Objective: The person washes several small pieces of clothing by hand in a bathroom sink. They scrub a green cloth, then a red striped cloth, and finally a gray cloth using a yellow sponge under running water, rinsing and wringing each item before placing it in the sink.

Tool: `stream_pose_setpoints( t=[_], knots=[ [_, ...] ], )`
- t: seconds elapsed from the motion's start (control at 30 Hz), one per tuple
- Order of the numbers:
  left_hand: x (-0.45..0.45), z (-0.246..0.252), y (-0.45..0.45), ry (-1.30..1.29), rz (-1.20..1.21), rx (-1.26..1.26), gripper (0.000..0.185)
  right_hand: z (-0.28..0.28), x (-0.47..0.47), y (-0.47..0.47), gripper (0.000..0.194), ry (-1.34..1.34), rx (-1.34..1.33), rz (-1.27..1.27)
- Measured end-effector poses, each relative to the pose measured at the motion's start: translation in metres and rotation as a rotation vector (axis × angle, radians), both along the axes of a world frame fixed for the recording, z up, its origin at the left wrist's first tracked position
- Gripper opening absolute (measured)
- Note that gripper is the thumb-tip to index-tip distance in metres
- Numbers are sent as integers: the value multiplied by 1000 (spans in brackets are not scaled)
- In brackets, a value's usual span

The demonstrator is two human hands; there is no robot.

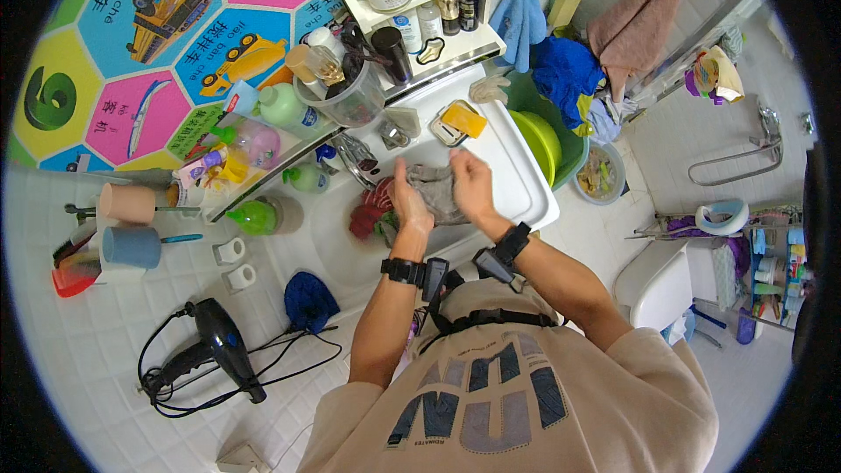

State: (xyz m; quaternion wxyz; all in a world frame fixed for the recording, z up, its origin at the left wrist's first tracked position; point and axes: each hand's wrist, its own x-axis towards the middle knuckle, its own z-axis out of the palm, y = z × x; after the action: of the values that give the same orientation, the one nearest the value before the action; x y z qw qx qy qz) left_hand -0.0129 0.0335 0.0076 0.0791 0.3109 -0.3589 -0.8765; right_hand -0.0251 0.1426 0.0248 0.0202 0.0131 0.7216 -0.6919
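Note:
Both hands hold a wet grey cloth [431, 190] between them, over the right side of the white washbasin [322, 236]. My left hand [411, 200] grips its left side, thumb pointing up. At the cloth's right side, my right hand [473, 185] is closed with the fingers curled in. In the bowl, left of the grey cloth, lies a bunched dark red cloth [365, 218] with a striped part and a bit of green fabric beside it. A yellow bar of soap [464, 119] rests on a soap dish [453, 135] just beyond my right hand. The chrome faucet [356, 161] stands behind the bowl.
Bottles and jars crowd the shelf [453, 46] above the basin. A green pump bottle [253, 217] stands at the basin's left rim. A hair dryer [217, 348] hangs on the left wall. To the right are a lime-green basin [535, 144] and piled blue clothing [565, 75].

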Motion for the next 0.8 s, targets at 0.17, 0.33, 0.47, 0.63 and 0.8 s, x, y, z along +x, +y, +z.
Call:
stream_pose_setpoints(
  t=[0.17,0.33,0.47,0.63,0.8],
  knots=[
    [2,-14,9,-139,-490,-638,35,19,5,-10,33,202,155,95],
    [0,-20,18,-39,-491,-872,39,12,-12,-8,36,155,282,134],
    [-2,-31,9,-234,-290,-527,41,0,-5,-12,30,89,278,105],
    [-1,-35,9,-91,-224,-236,38,-12,-13,-15,30,207,265,257],
    [-7,-10,14,-319,-197,-94,48,-10,-9,-17,36,116,272,147]
  ],
)
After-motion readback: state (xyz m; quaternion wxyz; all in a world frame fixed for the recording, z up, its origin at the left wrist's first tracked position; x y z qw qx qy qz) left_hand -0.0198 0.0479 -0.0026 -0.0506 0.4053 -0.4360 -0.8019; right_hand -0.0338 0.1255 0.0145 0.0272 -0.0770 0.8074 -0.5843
